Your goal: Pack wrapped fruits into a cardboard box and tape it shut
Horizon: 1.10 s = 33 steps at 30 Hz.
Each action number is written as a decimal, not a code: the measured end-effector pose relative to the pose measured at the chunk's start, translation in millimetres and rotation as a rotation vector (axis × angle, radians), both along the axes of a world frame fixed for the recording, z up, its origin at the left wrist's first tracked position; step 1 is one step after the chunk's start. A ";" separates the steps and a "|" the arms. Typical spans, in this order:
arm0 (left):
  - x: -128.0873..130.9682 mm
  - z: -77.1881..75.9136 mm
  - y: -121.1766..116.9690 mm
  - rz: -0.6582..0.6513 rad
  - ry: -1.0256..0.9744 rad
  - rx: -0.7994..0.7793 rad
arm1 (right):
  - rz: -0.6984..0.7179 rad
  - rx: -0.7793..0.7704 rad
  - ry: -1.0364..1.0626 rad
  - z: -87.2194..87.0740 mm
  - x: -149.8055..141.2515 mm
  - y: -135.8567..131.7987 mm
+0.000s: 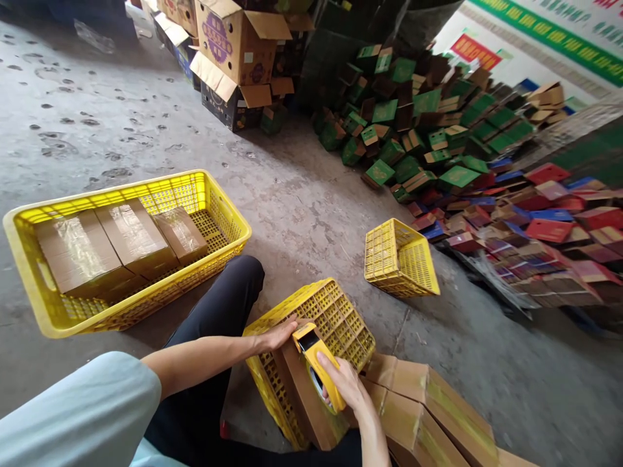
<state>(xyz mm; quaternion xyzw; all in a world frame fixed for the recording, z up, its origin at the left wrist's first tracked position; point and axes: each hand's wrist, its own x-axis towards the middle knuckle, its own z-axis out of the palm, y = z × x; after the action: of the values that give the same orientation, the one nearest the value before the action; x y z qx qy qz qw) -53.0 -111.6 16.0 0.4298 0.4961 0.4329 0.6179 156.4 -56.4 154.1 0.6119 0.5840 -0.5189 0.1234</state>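
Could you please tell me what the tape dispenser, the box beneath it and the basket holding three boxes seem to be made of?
Tape dispenser: smooth yellow body, probably plastic, though painted metal is possible.
Box: apparently matte cardboard, judging by its plain brown faces and straight edges.
Basket: likely moulded plastic, slightly glossy, given its latticed yellow walls and rounded rim.
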 end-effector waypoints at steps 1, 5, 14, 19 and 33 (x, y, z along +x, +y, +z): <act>-4.0 3.0 -1.4 0.016 0.000 0.055 | -0.003 -0.006 0.004 1.2 -0.4 0.0; -13.5 16.6 -7.0 -0.011 -0.116 0.210 | -0.001 -0.017 0.029 5.9 -1.3 0.5; -14.8 19.3 -14.7 -0.328 0.120 0.199 | -0.001 -0.015 0.079 2.7 1.8 -0.4; -18.1 15.6 -12.9 -0.378 0.181 0.239 | 0.005 -0.005 0.101 -2.2 6.5 -1.2; -15.9 18.3 -12.0 -0.449 0.280 0.234 | -0.019 0.023 0.105 1.6 10.7 -9.1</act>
<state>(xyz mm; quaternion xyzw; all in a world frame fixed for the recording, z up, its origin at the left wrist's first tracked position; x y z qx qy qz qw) -68.9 -123.6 34.3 0.6529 0.4158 0.2762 0.5697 167.1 -65.6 155.6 0.5907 0.5898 -0.5447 0.0809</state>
